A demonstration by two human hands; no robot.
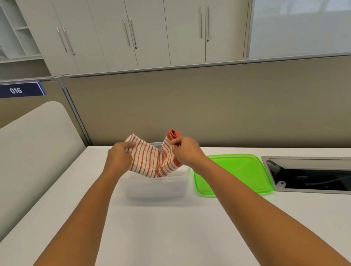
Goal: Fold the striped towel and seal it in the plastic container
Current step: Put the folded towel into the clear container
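A red-and-white striped towel (149, 159) hangs in a V shape, its lower fold dipping into a clear plastic container (155, 189) on the white desk. My left hand (118, 156) pinches the towel's left end, raised above the container. My right hand (184, 152) grips the right end, where a solid red part of the cloth sticks up. A green lid (233, 175) lies flat on the desk just right of the container, apart from both hands.
A beige partition wall (212, 109) runs along the desk's far edge. An open cable tray (331, 175) with a dark inside is set into the desk at the right. A pale curved panel (14, 161) borders the desk on the left.
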